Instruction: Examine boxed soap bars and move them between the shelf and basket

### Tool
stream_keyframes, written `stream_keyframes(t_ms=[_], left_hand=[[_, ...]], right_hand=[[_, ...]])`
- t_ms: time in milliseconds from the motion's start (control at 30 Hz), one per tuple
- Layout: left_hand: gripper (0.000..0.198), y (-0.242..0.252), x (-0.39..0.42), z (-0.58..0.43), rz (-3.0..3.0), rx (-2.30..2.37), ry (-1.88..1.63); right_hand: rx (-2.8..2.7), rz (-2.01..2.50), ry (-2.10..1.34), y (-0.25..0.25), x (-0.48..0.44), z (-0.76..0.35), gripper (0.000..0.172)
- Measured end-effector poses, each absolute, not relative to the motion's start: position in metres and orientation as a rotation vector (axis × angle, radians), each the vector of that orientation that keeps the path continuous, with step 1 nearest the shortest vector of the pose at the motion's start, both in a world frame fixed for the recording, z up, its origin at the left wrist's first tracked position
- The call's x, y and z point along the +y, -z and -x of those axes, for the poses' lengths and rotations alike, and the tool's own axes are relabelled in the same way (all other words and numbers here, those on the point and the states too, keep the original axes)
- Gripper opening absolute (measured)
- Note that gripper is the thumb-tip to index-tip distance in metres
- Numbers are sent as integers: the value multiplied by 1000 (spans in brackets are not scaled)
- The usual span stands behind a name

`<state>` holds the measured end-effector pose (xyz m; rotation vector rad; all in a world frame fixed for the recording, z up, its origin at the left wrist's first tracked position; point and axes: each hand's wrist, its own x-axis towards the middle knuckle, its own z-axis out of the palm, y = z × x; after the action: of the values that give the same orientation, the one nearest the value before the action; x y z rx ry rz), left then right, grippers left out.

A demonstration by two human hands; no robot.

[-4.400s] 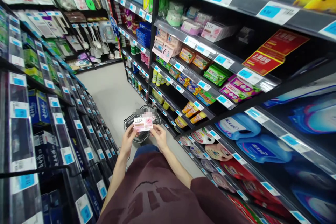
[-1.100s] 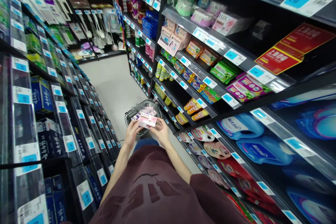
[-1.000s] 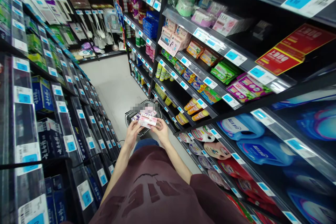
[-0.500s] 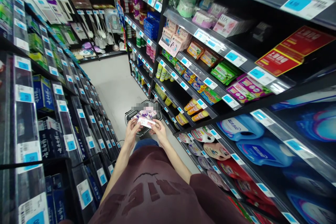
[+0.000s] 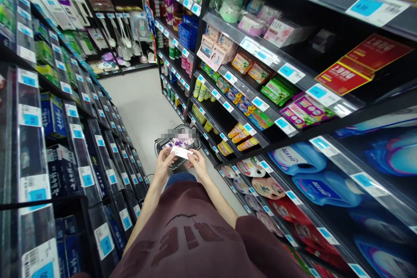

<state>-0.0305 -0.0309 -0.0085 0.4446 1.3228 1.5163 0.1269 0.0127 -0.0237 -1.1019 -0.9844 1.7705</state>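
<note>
I stand in a shop aisle and hold a small pink and white soap box (image 5: 180, 152) in front of my chest. My left hand (image 5: 164, 165) grips its left end and my right hand (image 5: 197, 164) grips its right end, both with fingers closed on it. The box is tilted so a pale side faces me. Below and beyond it a black shopping basket (image 5: 163, 144) sits on the floor with packets inside. A similar pink soap box (image 5: 276, 31) lies on an upper shelf to the right.
Tall black shelves line both sides of the narrow aisle. The right shelves (image 5: 247, 95) carry soaps, tubes and blue detergent bags (image 5: 302, 169). The left shelves (image 5: 65, 108) have blue price tags. The pale floor (image 5: 137, 104) runs ahead to hanging kitchen tools (image 5: 120, 39).
Both hands have turned the soap box: its pink printed front faced me before, and now a paler side does. The hands stay in the same place above the basket.
</note>
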Motion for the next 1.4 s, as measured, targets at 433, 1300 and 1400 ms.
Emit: stream_keyframes(t_ms=[433,1300,1400], left_hand=[[47,8,-30,32,-355,1250,-1482],[69,16,-34,40,-430,1096,-1590],[66,16,-34,41,-437,1073,-1606]], right_hand=[[-999,1146,-1715,23,13,-127,58],[-1215,938,-1569,22,16,-128,46],[-1275,920,-1542,23,15,-128,39]])
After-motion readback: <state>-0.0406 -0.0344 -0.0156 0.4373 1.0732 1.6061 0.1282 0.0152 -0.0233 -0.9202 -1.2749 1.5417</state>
